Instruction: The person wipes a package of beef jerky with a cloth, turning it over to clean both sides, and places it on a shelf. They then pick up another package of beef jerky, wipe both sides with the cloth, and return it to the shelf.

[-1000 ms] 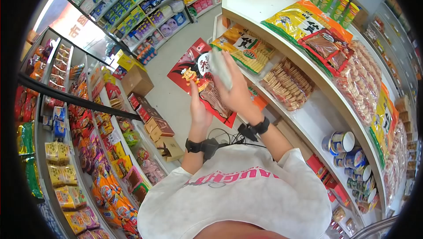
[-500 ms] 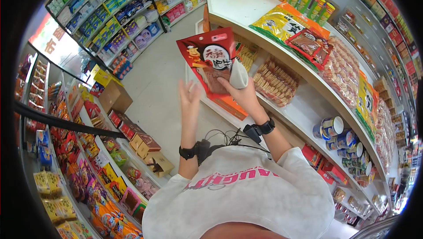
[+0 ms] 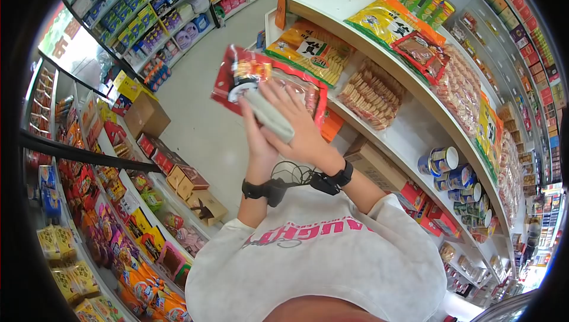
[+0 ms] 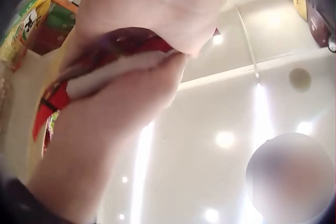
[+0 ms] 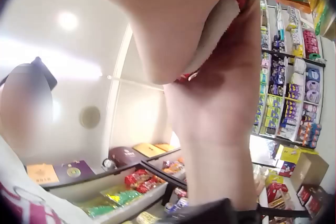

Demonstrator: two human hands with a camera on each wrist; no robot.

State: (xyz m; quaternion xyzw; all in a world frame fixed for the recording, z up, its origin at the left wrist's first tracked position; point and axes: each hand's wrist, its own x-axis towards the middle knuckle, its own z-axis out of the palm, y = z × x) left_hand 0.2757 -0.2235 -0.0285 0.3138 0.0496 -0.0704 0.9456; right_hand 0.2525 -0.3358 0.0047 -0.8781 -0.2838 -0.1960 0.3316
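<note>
Both hands meet at a red snack bag (image 3: 224, 79), tilted in front of the shirt in the head view. It has a clear window showing the contents. My left hand (image 3: 259, 144) grips the bag at its near side, thumb up along the front and its other fingers hidden behind. A folded pale grey-green cloth (image 3: 268, 115) lies against the bag's front. My right hand (image 3: 299, 126) holds this cloth, fingers laid long over the bag. In the left wrist view the cloth (image 4: 105, 77) shows as a pale strip between the hands; the right wrist view shows its edge (image 5: 215, 27) too.
To the right a curved white shelf unit (image 3: 415, 156) bears yellow snack bags (image 3: 311, 49), a pack of biscuits (image 3: 372, 93) and cans (image 3: 441, 161). Candy racks (image 3: 112, 221) run along the left. Cardboard boxes (image 3: 146, 114) stand on the floor (image 3: 195, 93) beside them.
The bag has turned and tipped lower to the left. My left hand, free and spread half a second ago, has come back to grip it. My right hand has moved with the cloth across its front.
</note>
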